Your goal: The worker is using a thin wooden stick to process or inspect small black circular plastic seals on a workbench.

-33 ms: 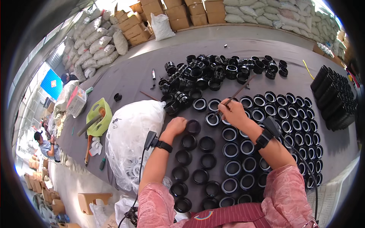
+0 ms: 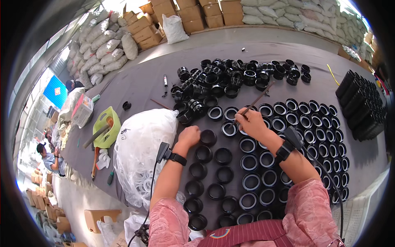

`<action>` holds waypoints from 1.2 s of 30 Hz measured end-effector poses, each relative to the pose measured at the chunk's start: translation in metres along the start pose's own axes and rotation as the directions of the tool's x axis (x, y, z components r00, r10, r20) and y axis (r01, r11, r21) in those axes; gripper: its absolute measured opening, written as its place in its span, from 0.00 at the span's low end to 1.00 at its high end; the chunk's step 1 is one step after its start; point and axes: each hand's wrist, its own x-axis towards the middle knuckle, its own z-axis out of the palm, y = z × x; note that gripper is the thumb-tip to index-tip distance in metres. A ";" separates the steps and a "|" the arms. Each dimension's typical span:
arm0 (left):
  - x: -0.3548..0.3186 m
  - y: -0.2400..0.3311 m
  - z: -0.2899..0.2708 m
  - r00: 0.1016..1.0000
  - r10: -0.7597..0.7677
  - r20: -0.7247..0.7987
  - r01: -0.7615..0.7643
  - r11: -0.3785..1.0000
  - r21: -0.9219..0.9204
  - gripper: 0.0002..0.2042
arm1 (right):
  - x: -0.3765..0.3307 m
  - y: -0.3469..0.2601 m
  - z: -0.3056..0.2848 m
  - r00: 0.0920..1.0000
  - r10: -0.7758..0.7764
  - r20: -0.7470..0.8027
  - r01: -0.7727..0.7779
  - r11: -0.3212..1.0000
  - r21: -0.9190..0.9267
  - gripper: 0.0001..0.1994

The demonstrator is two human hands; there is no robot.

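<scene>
right hand (image 2: 250, 123): fingers pinch brown stick (image 2: 260, 96), tip at pale-lined ring (image 2: 229, 135), right of plastic bag (image 2: 142, 152) | left hand (image 2: 189, 136): fingers curled, contents cannot be told, between plastic bag and black ring (image 2: 208, 143)

I was looking remotely into a workshop, or a small factory floor, and the stock said so first: filled sacks (image 2: 109, 53) heaped high along the far side, with brown cartons (image 2: 191, 18) stacked among them. A big cloth-covered worktable (image 2: 140, 88) took up the middle, carrying row upon row of matching black fittings (image 2: 248, 161) and a bulging clear bag (image 2: 144, 136) of white rings (image 2: 144, 181). Near its left end I saw a green basket (image 2: 108, 141) with a long-handled tool (image 2: 96, 136) in it. Beyond, I made out other people (image 2: 53, 161). My lens bent and blurred that side, but it looked like a glazed wall (image 2: 25, 123), bright with daylight.
</scene>
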 end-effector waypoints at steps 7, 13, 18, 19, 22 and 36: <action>-0.011 0.101 -0.040 0.926 0.270 -0.264 -0.313 0.940 -0.134 0.09 | -0.008 0.029 0.018 0.986 -0.167 0.002 0.166 0.981 -0.097 0.08; -0.010 0.100 -0.019 0.876 0.432 -0.217 -0.420 0.902 0.101 0.08 | -0.012 0.031 0.018 0.997 -0.071 -0.012 0.070 0.992 -0.105 0.08; -0.006 0.103 -0.017 0.884 0.428 -0.188 -0.413 0.903 0.117 0.05 | -0.015 0.029 0.018 0.999 0.035 0.014 -0.035 0.999 -0.001 0.10; -0.005 0.103 -0.016 0.877 0.443 -0.186 -0.427 0.896 0.121 0.05 | -0.015 0.028 0.019 0.999 0.037 0.013 -0.037 0.999 0.000 0.10; -0.004 0.101 -0.015 0.866 0.462 -0.189 -0.446 0.886 0.124 0.05 | -0.013 0.024 0.017 0.999 0.040 0.014 -0.041 0.999 0.030 0.11; 0.005 0.099 -0.013 0.854 0.498 -0.152 -0.505 0.863 -0.008 0.06 | 0.012 0.030 0.021 0.990 -0.098 0.097 0.118 0.966 -0.231 0.10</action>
